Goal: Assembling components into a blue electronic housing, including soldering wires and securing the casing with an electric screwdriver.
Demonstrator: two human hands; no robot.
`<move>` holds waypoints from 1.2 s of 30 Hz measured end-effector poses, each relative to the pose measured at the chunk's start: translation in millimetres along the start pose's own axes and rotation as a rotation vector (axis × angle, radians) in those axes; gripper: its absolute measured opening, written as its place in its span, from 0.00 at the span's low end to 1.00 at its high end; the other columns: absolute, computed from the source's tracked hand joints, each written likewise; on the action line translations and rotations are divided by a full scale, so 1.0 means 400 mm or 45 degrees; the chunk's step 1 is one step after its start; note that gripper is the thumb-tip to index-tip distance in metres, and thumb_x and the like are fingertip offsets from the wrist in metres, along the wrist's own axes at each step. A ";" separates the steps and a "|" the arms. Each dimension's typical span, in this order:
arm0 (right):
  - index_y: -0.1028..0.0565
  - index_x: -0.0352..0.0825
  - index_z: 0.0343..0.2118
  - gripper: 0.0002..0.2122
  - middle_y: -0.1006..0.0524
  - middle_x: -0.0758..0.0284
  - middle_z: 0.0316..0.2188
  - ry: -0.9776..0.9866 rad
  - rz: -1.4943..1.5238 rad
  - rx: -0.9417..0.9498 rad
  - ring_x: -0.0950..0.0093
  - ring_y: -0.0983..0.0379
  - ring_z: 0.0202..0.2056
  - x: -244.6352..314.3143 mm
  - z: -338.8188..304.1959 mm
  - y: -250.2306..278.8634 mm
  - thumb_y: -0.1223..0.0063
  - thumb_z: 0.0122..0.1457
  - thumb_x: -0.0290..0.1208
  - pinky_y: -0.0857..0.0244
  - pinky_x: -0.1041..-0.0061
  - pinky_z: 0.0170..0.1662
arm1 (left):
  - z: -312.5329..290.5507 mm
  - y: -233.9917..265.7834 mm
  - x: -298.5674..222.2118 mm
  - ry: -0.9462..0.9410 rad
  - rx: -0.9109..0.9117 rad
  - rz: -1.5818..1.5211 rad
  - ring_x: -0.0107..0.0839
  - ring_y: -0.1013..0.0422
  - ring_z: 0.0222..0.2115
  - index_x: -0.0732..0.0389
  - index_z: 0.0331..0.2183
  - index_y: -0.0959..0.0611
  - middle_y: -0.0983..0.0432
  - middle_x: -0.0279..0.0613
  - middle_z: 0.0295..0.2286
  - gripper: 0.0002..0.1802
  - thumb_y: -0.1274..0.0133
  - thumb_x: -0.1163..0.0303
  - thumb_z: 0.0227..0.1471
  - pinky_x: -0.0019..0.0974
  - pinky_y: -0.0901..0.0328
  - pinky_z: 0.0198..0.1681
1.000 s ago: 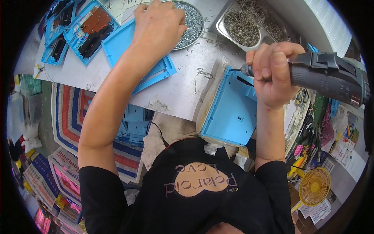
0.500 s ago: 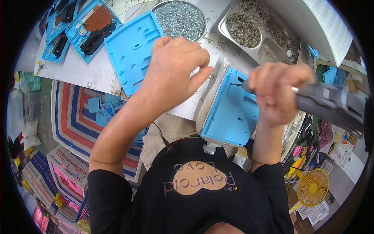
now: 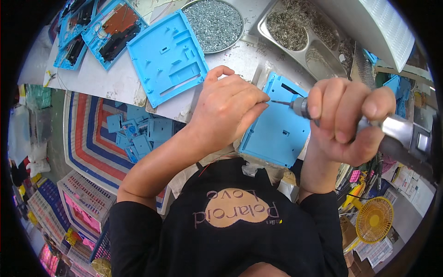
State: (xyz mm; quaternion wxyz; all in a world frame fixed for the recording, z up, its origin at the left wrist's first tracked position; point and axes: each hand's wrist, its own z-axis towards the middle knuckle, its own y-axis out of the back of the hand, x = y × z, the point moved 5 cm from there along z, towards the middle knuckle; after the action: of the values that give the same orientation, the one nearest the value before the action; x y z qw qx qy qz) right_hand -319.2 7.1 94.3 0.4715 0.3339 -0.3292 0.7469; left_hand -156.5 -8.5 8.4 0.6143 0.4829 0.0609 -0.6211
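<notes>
My right hand grips a dark grey electric screwdriver, its thin bit pointing left. Thumb and forefinger of my left hand pinch together right at the tip of that bit; whatever they hold is too small to make out. Below both hands a light blue plastic housing lies in a pale, rough-edged holder close to my body. My left wrist and the screwdriver cover parts of its view. Another blue housing, with its ribs and posts facing up, rests on the table beyond my left hand.
At the back stand a round dish of small screws and a metal tray of small springy-looking parts. Blue housings with black and brown parts lie far left. A striped sack holds blue pieces. A yellow fan stands right.
My left hand has come down and right, bringing its fingertips to the bit. The screwdriver has moved slightly right, away from the housing's far left corner.
</notes>
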 end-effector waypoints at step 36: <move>0.30 0.37 0.41 0.14 0.26 0.70 0.19 -0.167 -0.094 -0.207 0.77 0.29 0.20 -0.034 -0.106 -0.094 0.33 0.60 0.29 0.33 0.77 0.27 | 0.058 0.071 0.030 -0.193 0.154 0.494 0.36 0.25 0.35 0.53 0.31 0.15 0.20 0.33 0.29 0.08 0.35 0.63 0.49 0.48 0.39 0.48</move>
State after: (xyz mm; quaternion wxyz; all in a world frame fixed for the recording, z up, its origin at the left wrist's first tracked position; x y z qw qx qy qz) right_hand -288.1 47.6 66.1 0.5015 0.3547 -0.4063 0.6764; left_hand -142.8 -39.3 27.2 0.6949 0.4737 -0.1169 -0.5283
